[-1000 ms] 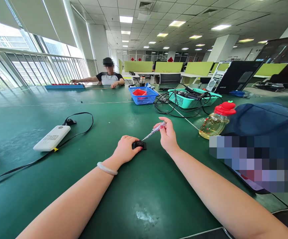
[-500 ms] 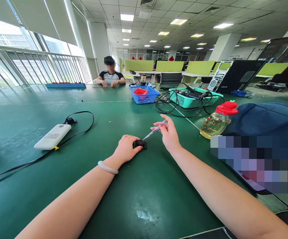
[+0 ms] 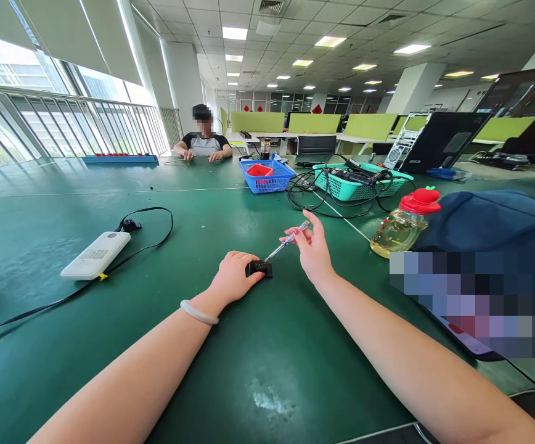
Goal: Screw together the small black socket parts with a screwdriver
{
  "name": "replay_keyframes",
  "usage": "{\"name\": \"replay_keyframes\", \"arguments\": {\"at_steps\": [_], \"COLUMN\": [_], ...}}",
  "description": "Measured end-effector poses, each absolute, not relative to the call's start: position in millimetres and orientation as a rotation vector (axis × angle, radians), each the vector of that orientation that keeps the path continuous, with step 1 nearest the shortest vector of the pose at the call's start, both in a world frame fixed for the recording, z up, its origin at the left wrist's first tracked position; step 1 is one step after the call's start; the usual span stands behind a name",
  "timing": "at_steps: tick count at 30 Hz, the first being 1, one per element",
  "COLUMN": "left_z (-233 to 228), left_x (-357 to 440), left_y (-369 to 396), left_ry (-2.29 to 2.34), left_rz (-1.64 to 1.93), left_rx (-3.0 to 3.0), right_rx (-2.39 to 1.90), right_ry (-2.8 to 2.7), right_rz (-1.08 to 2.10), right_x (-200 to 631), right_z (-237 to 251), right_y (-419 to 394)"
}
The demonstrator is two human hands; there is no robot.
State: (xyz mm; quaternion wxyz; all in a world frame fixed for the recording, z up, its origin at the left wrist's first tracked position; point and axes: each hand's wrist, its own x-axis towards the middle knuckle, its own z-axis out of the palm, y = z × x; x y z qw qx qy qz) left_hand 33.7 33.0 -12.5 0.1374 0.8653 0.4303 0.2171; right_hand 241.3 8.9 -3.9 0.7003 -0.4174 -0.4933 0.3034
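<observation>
On the green table, my left hand [image 3: 236, 272] is closed around a small black part [image 3: 261, 267], its thumb along the near side and its fingers over the far side. What kind of part it is, I cannot make out. My right hand [image 3: 314, 251] pinches the clear handle of a slim screwdriver [image 3: 286, 241] between thumb and fingers, with the index finger raised. The screwdriver slants down to the left, and its tip meets the top of the black part. The hand covers some of the part.
A white power bank [image 3: 95, 255] with a black cord lies left. Beyond my hands stand a blue basket [image 3: 267, 180] and a green basket [image 3: 341, 190] with cables. A red-lidded bottle [image 3: 399, 231] and dark blue cloth [image 3: 494, 216] are right. A person [image 3: 204, 143] sits at the far side.
My hands, the black part and the screwdriver keep nearly the same places; my right index finger lifts slightly. The person across the table has moved their hands apart.
</observation>
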Motion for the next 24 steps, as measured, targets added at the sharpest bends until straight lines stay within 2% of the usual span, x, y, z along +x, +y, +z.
{"name": "replay_keyframes", "arguments": {"at_steps": [24], "left_z": [-12.7], "left_x": [33.8], "left_y": [33.0], "left_ry": [1.252], "left_rz": [0.602], "left_rx": [2.506], "right_rx": [-0.957], "right_ry": [-1.177], "right_rz": [0.55], "right_x": [244.3], "right_z": [-7.5], "right_y": [7.5]}}
